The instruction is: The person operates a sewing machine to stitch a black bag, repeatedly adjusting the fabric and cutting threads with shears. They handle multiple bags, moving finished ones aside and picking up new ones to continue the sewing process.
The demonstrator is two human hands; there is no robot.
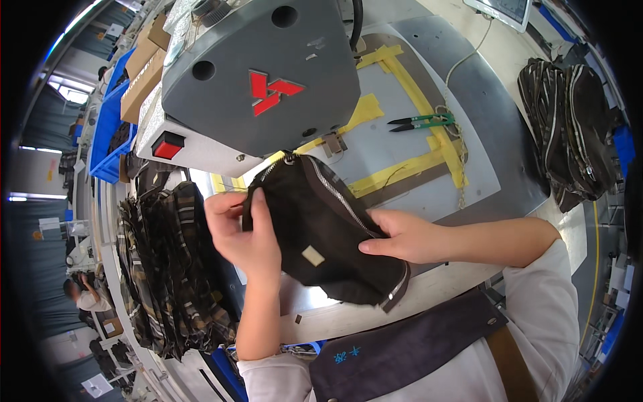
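A black fabric pouch (308, 241) with silver zippers and a small pale patch is held up just in front of the grey sewing machine head (261, 74). My left hand (241, 234) pinches the pouch's left edge, thumb on the front and fingers curled around it. My right hand (395, 238) grips its right side, thumb lying across the front. Behind the pouch is a grey work plate (462, 181) with yellow tape (375, 181), and green-handled thread snips (422, 120) lie on it.
Stacked patterned fabric pieces (167, 268) lie at left, dark zippered pouches (562, 127) at right. Blue bins (110, 157) and cardboard boxes (140, 87) stand at upper left. A tablet (499, 8) is at the top edge. Another person (90, 295) works in the left background.
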